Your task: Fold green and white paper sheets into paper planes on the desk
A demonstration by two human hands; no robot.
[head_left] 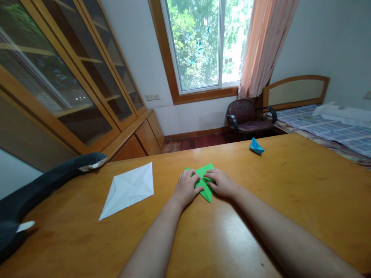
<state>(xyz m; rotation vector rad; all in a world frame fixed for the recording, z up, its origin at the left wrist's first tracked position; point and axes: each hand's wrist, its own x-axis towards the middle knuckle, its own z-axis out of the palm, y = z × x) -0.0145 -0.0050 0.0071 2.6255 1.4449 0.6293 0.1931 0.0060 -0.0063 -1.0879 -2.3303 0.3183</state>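
Both hands on the green paper (204, 171), mid-table, straight ahead of the person. Left hand (185, 188): partly open, fingers bent, thumb spread away from them, tips resting on the sheet's left part. Right hand (222, 183): also partly open, fingers lightly curled, fingertips on the right part, thumb below the index finger. Gap between the hands is narrow, green showing through it. Paper is folded, lies low on the table (139, 243), one pointed corner toward the person, a crease running to that corner; other corners stick out past the fingers on the far side. White paper (131, 188) lies to the left, well apart from the left hand, creased, kite-like outline. Blue folded paper boat (256, 146) sits far right, near the table's back edge. Black-and-white toy (49, 185) lies along the left side.
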